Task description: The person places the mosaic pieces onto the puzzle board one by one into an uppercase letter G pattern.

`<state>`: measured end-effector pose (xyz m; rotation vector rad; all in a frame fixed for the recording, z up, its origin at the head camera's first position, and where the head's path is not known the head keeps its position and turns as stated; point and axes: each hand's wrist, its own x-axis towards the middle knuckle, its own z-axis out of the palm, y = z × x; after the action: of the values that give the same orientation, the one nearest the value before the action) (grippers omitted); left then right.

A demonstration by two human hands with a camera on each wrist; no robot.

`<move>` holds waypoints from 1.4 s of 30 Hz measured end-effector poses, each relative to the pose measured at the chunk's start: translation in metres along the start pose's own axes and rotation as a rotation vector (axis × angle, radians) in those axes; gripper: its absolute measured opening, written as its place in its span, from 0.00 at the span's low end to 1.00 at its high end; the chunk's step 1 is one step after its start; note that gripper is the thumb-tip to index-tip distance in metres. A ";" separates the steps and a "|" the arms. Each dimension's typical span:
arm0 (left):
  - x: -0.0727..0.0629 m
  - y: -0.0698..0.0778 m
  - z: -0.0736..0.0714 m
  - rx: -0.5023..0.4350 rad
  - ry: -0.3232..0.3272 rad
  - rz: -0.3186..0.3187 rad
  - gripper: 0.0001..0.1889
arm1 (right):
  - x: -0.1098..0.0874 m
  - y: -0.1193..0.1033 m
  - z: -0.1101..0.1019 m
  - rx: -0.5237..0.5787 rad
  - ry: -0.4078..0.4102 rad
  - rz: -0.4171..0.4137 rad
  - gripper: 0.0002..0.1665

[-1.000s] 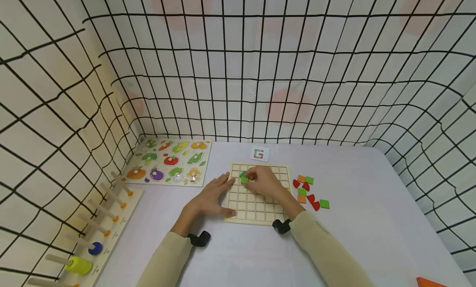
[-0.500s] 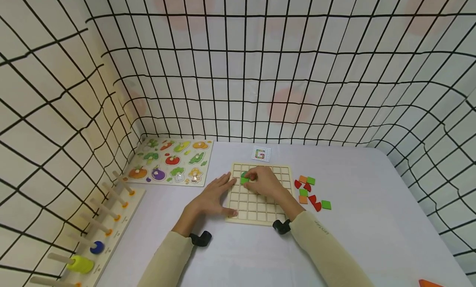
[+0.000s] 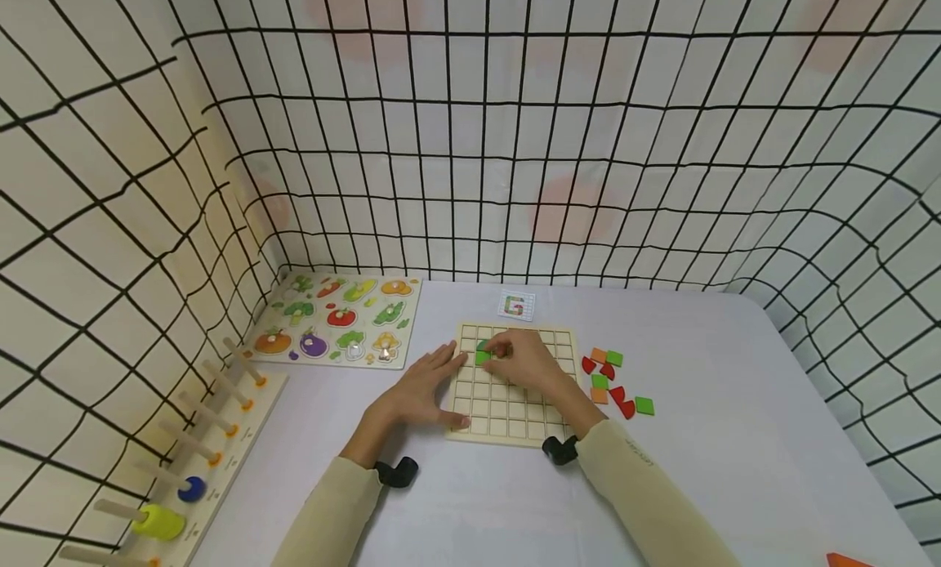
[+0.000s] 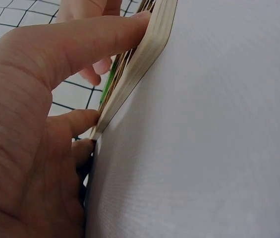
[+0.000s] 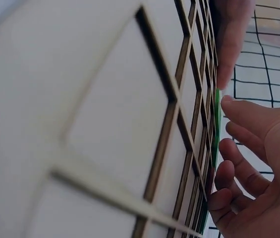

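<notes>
A wooden grid board (image 3: 497, 427) lies in the middle of the table. My left hand (image 3: 415, 391) is spread along its left side, thumb on the near corner and fingertips at the edge further up; the left wrist view shows the thumb (image 4: 95, 42) on the rim. In the upper left cells sit a green square tile (image 3: 482, 358) and a darker green piece (image 3: 481, 345), partly covered by fingers. Just right of them hovers my right hand (image 3: 520, 360), fingers loosely bent. In the right wrist view its fingertips (image 5: 227, 101) are close to the green pieces, with nothing visibly held.
Loose red (image 3: 617, 395), orange (image 3: 599, 395) and green tiles (image 3: 644, 406) lie right of the board. Behind it is a card (image 3: 517, 305) with a G pattern. A vegetable puzzle (image 3: 367, 338) and a peg stand (image 3: 228, 469) are at left. Black netting surrounds the table.
The green square tile, earlier between the right fingertips, now lies flat in its cell. The right fingers have drawn slightly away from it. The left hand stays at the board's edge.
</notes>
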<state>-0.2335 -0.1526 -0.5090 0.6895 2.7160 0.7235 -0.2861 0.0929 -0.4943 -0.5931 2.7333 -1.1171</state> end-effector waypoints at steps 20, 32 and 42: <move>0.001 -0.002 0.002 0.011 0.002 0.006 0.59 | -0.051 0.051 -0.066 -0.035 0.156 0.049 0.18; -0.001 0.001 0.001 0.000 0.010 0.002 0.60 | -0.076 0.095 -0.093 -0.048 0.174 0.190 0.19; 0.000 0.001 0.000 -0.010 0.005 0.009 0.60 | -0.079 0.110 -0.102 -0.055 0.127 0.287 0.22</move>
<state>-0.2332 -0.1520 -0.5088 0.6983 2.7139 0.7419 -0.2749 0.2617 -0.4998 -0.1305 2.8449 -1.0438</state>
